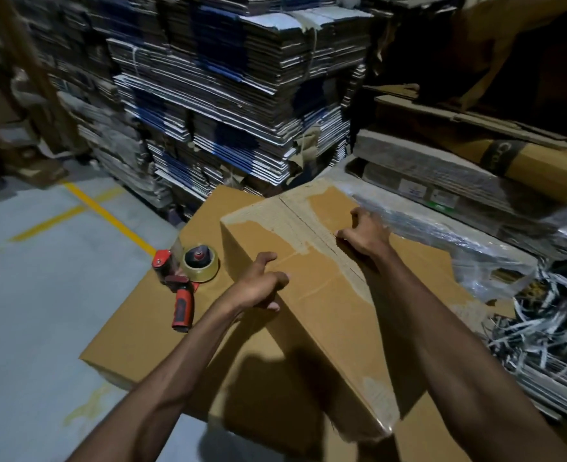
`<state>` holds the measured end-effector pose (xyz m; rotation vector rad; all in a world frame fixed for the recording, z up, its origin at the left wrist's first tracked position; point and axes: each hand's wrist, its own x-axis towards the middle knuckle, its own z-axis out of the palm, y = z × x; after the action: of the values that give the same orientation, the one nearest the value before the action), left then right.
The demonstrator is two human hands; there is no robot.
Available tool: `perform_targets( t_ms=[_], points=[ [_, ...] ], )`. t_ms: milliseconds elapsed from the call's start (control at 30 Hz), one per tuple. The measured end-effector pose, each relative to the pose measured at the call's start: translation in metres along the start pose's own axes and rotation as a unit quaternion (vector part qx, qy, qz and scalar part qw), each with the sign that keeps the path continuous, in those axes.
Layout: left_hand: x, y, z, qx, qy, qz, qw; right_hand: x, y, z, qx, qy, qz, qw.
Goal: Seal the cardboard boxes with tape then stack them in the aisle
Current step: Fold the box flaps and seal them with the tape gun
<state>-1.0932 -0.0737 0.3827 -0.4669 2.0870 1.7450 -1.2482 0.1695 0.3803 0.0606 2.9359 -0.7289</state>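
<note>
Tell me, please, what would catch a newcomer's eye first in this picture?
Probably the cardboard box in the centre, tilted on a larger flat carton, with the left hand gripping its near edge and the right hand curled at the top seam. Next, the red tape dispenser lying on the carton left of the box, then the tall stacks of flattened cartons behind.

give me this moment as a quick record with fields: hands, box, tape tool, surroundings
left hand: left hand grips the near left edge of the upper box
right hand: right hand curls its fingers at the centre seam on the box top
upper box: tilted, rests on lower box; clear tape along the seam
tape dispenser: tape dispenser lies on the lower box, unheld
surroundings: flat carton stacks behind; yellow floor line
</note>
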Motion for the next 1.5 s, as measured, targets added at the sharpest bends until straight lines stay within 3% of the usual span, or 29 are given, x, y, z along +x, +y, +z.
perform_targets(
  t_ms=[133, 233, 333, 500, 600, 833, 933, 1033, 1200, 1367, 1433, 1500],
  points=[
    [0.019, -0.029, -0.029, -0.135, 0.086, 0.025, 0.987, -0.007, -0.032, 0.018, -0.050, -0.003, -0.093, 0.994],
    [0.041, -0.062, -0.059, 0.058, 0.223, 0.014, 0.973, -0.030, -0.078, 0.041, -0.035, -0.042, -0.212, 0.976],
    [0.060, -0.093, -0.081, 0.265, 0.303, -0.080, 0.912, -0.042, -0.125, 0.066, -0.048, -0.080, -0.277, 0.956],
    [0.078, -0.130, -0.103, 0.222, 0.328, -0.210, 0.894, -0.043, -0.163, 0.101, -0.087, -0.079, -0.325, 0.938],
    [0.095, -0.159, -0.120, 0.249, 0.318, -0.202, 0.892, -0.037, -0.167, 0.111, -0.111, -0.045, -0.336, 0.934],
    [0.107, -0.122, -0.155, 0.120, 0.346, -0.094, 0.926, -0.011, -0.181, 0.121, -0.094, -0.075, -0.314, 0.942],
    [0.105, -0.092, -0.186, 0.019, 0.295, -0.026, 0.955, -0.006, -0.196, 0.131, -0.041, -0.056, -0.279, 0.958],
    [0.115, -0.065, -0.212, -0.077, 0.191, -0.025, 0.978, -0.008, -0.205, 0.136, 0.023, -0.017, -0.237, 0.971],
    [0.126, -0.029, -0.235, -0.211, 0.004, -0.003, 0.978, -0.029, -0.221, 0.152, 0.043, -0.030, -0.241, 0.969],
    [0.122, -0.005, -0.224, -0.376, -0.203, 0.006, 0.904, -0.061, -0.237, 0.141, 0.145, -0.184, -0.222, 0.947],
    [0.121, 0.003, -0.225, -0.435, -0.285, -0.017, 0.854, -0.059, -0.240, 0.132, 0.208, -0.147, -0.189, 0.948],
    [0.125, 0.010, -0.227, -0.466, -0.355, -0.042, 0.810, -0.046, -0.237, 0.123, 0.252, -0.018, -0.156, 0.955]
  ],
)
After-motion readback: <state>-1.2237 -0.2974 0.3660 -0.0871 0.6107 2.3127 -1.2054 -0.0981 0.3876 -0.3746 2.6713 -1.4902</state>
